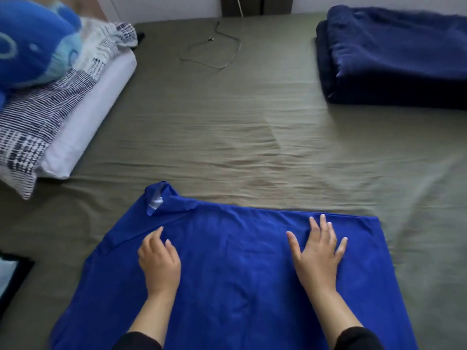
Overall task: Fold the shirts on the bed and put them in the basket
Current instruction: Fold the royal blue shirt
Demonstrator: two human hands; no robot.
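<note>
**Shirt flat at near edge**

Our right hand [319, 251] presses the blue shirt [235, 279] with fingers spread; our left hand [159, 258] rests on it, fingers loosely curled. Bare sheet [227, 137] runs beyond to pillows [63, 117] and blanket [396, 56].

One wide camera sits on the person's head, looking forward and down — close over both hands [237, 256] and the bright blue cloth shirt [227, 269], then out across the olive-green bed [227, 137] to the far wall.
</note>
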